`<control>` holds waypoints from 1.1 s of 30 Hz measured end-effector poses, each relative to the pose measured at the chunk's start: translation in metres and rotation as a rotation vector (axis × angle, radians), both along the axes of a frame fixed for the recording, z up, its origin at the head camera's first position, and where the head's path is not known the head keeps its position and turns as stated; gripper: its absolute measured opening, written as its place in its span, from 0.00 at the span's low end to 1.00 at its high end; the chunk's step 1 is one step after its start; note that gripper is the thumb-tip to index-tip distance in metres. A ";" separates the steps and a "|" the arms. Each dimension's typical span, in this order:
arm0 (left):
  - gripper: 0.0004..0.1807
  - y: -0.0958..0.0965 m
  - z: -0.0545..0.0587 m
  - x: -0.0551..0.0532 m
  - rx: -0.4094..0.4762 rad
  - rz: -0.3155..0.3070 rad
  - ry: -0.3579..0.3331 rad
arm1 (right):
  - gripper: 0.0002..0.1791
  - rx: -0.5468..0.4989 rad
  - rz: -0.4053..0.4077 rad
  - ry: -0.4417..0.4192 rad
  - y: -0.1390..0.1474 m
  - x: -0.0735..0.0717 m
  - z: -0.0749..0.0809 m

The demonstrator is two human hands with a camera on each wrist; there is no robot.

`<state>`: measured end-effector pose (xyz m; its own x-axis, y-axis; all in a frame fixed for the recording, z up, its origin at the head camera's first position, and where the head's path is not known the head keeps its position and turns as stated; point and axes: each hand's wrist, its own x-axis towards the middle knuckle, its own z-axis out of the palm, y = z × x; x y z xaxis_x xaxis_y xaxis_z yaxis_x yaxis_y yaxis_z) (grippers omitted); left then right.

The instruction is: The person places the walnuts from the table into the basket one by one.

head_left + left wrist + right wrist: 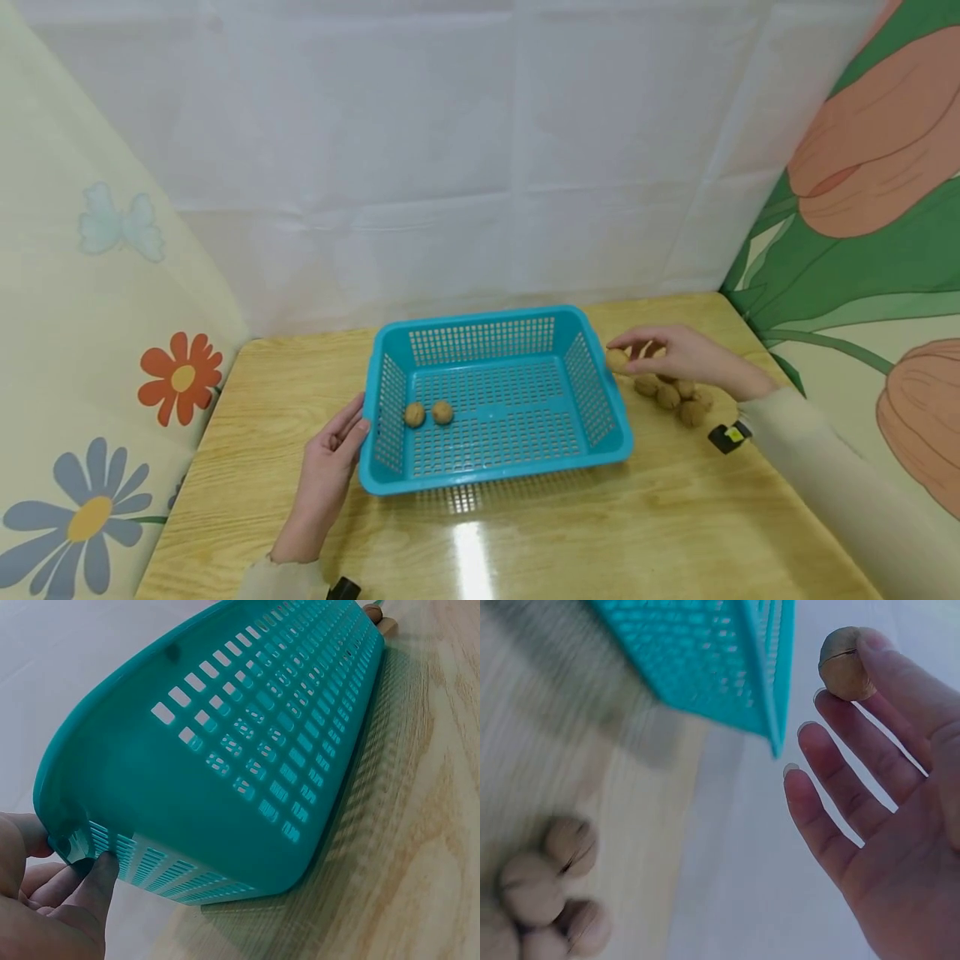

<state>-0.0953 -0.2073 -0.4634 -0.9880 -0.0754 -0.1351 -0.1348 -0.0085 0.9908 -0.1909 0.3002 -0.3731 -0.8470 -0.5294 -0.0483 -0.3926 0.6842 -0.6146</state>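
A blue-green plastic basket [495,477] with slotted walls stands on the table, and two walnuts [442,412] lie on its floor toward the left. My left hand [327,462] grips the basket's left rim; in the left wrist view its fingers [94,889] press the outside of the end wall. Just beyond the right rim, my right hand [678,360] pinches a walnut [845,664] between thumb and fingertips, above the table, with the other fingers loosely extended. Below that hand a group of several walnuts [667,397] sits on the table, partly hidden by it.
The wooden table [405,542] reaches back to a white cloth [420,167]. Flower-printed cloths stand at the left [112,375] and right [877,275]. The walnut group lies close to the basket's right side.
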 end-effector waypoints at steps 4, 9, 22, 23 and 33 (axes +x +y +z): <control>0.31 0.000 0.001 0.000 0.002 -0.002 -0.002 | 0.26 0.010 0.023 -0.038 -0.022 -0.007 0.009; 0.31 0.000 0.003 -0.001 -0.011 0.004 -0.009 | 0.26 -0.020 0.095 -0.076 -0.047 -0.016 0.015; 0.30 0.001 0.009 0.002 -0.081 -0.009 -0.004 | 0.22 -0.051 0.319 -0.042 -0.127 -0.044 0.002; 0.30 0.001 0.009 0.002 -0.096 -0.010 -0.005 | 0.22 -0.047 0.328 -0.042 -0.133 -0.046 0.000; 0.31 -0.001 0.010 0.002 -0.138 -0.026 -0.001 | 0.21 0.100 0.412 -0.084 -0.191 -0.060 -0.041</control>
